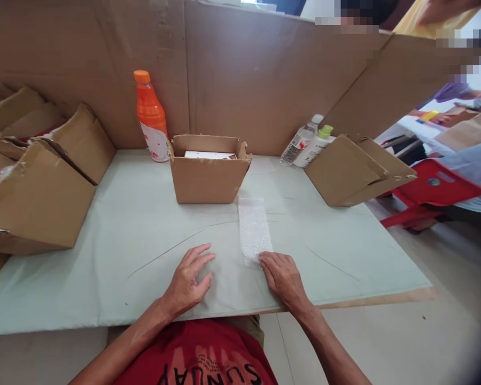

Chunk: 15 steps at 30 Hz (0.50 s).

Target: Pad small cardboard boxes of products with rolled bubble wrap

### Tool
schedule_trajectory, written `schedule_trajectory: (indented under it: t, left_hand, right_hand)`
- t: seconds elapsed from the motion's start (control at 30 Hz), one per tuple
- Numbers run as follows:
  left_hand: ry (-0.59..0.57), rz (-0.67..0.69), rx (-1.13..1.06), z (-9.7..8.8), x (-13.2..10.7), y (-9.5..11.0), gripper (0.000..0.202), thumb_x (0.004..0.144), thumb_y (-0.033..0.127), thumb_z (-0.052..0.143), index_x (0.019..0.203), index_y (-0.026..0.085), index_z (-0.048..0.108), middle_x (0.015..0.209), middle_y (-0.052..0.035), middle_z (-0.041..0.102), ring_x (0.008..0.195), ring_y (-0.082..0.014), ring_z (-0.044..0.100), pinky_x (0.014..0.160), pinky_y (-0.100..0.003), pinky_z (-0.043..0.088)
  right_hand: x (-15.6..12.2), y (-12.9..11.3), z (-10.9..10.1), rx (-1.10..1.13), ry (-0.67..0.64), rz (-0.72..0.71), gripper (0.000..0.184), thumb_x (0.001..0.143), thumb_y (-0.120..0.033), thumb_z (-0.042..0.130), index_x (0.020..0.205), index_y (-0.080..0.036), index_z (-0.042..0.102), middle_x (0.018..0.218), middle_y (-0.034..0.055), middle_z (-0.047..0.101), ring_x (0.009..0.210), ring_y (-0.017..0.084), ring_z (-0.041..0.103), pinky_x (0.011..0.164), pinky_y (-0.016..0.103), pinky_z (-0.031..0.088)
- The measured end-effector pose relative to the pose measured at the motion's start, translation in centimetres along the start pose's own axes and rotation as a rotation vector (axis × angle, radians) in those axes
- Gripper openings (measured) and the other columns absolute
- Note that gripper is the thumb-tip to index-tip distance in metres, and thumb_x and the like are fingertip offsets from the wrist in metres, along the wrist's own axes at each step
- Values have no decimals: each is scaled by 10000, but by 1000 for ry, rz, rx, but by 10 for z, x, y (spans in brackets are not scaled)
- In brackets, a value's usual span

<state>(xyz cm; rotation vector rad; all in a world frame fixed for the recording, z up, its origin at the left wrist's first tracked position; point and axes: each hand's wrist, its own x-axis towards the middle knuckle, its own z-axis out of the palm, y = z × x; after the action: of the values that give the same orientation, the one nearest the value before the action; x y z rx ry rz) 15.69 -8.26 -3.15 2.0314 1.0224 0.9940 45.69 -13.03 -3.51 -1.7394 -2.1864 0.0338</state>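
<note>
A strip of clear bubble wrap (253, 227) lies flat on the pale green table sheet (144, 230), running away from me toward a small open cardboard box (208, 170). My right hand (282, 277) rests palm down with its fingertips on the near end of the strip. My left hand (190, 280) lies flat on the sheet a little to the left, fingers spread, holding nothing. Inside the small box a white flat item (210, 155) shows at the top.
An orange bottle (151, 116) stands left of the small box; two clear bottles (308, 143) lean at the back right. Open cardboard boxes sit at left (36, 198) and right (355, 170). A cardboard wall (244, 75) backs the table. Red plastic chair (428, 190) and other people at right.
</note>
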Motion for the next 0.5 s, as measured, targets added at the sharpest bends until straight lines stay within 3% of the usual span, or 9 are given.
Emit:
schedule_trajectory:
  t: [0.2,0.4,0.5]
  left_hand:
    - [-185,74,-12,15,9,8,468,811,119,593,1262,227,649,1402,-138,600,1266,-283,574,1052,-483,498]
    - [-280,77,-8,31,17,7,575,786,118,609,1346,250,607,1441,-133,570,1311,-303,542,1098,-519,460]
    - [-282,92,-5,34,20,8,708,771,114,616,1455,253,497,1506,-137,509,1382,-312,480,1138,-534,418]
  right_hand:
    - [-2,-3,-5,-13,-75,-45,349,929,-235,541,1260,-197,643,1240,121,703,1105,293,625,884,442,459]
    - [5,-7,5,0,39,31,279,991,-178,441,1047,-210,712,1101,104,742,985,258,636,818,398,440]
    - [9,-12,-5,49,-31,11,239,985,-193,465,964,-213,702,977,77,757,884,236,650,808,389,426]
